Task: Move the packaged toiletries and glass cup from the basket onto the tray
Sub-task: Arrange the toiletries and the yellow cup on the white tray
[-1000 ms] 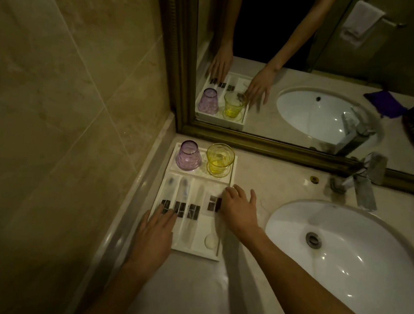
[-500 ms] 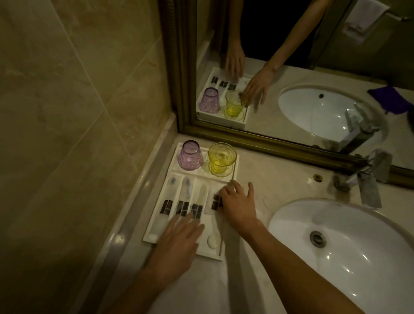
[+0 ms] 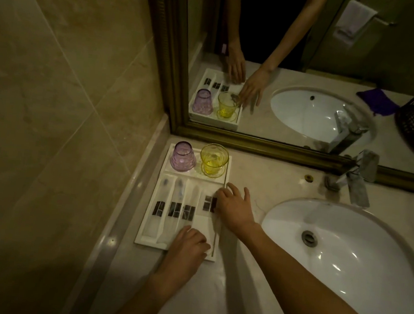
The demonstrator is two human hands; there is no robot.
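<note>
Tray (image 3: pixel 148 237) sat tucked in the table's corner, purple cup (image 3: pixel 183 156) upside down and yellow cup (image 3: pixel 213 159) upright at the back. Packets (image 3: pixel 174 209) lay in a neat row. Right hand (image 3: pixel 233 208) rested flat on the last packet (image 3: pixel 207 203), fingers spread, probably squaring it up. Left hand (image 3: pixel 188 243) curled loosely at the front edge, gripping nothing I could see.

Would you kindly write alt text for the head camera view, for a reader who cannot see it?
Both hands rest on a white tray beside a sink: the left hand at its near edge, the right hand on a small packet. Three long packets lie alongside; a purple cup and yellow cup stand behind.
</note>
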